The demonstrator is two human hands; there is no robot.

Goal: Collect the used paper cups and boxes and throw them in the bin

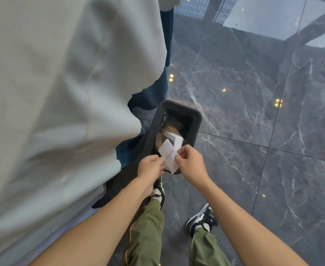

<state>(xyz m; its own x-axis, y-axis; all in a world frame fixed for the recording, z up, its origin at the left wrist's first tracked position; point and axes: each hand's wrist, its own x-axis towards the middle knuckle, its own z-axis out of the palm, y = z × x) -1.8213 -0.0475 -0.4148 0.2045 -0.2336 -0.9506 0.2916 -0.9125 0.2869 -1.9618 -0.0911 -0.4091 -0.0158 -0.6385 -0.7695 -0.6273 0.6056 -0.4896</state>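
Table (52, 93) on our left, draped in a pale cloth over a dark blue skirt; polished dark marble floor (253, 93) everywhere else. We stand over the bin (197, 120), a dark rectangular tub on the floor just beside the table skirt.

Inside the bin: a white box (172, 138) lying tilted, with a brown box (172, 129) partly under it. Contents reach well up the near end. No paper cups visible from here.

Over the bin's near rim we hold a flat white carton (168, 156), tilted, one corner pointing down into the opening. Left hand (151, 167) pinches its near-left edge; right hand (190, 164) is closed on its right edge. Both hands clamped on the carton.

Step in hand, as we judge it: drop the carton in. To do it well, we should carry it forward past the near rim, toward the open far end, then let go with both hands together so it does not snag on the white box or tip out onto the floor.
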